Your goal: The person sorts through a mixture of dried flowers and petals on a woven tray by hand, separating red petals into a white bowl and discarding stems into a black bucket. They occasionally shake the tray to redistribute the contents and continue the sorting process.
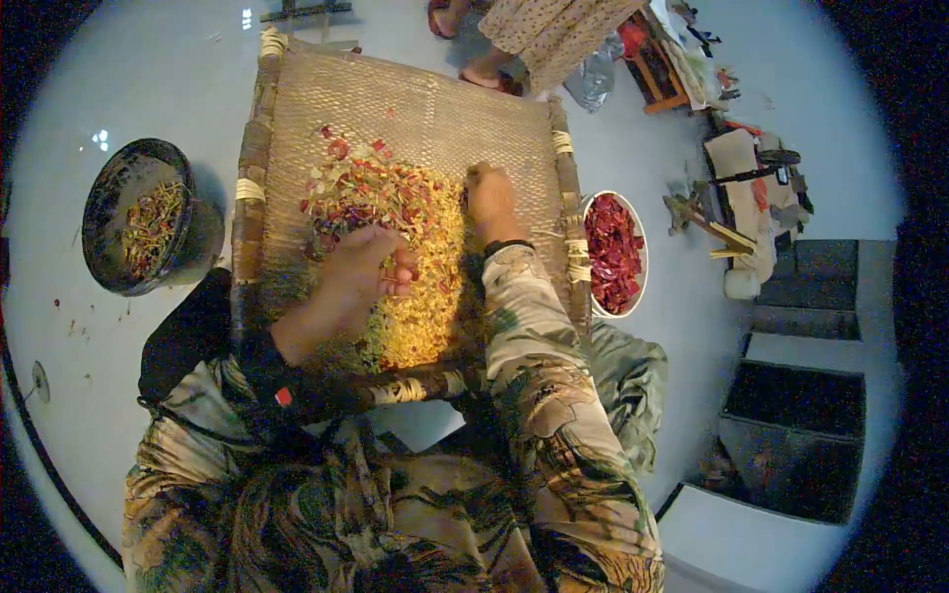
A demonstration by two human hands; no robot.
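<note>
A woven mesh tray (395, 84) with a wooden frame lies in front of me. On it is a spread of yellow seeds (420, 321), which look like chilli seeds. Red and pale chilli bits (346, 183) are mixed in toward its far left. My left hand (361, 269) is over the pile with its fingers curled in and closed; whatever they hold is too small to name. At the right edge of the seeds, my right hand (491, 205) is by the mesh, fingers bent downward and closed. Its fingertips are mostly hidden.
A black bucket (203, 237) holding stems and scraps stands left of the tray. To the right, a white-rimmed bowl (643, 259) contains dried red chillies (613, 252). Beyond the tray's far edge is a person in a dotted garment (554, 40). Assorted items clutter the right side.
</note>
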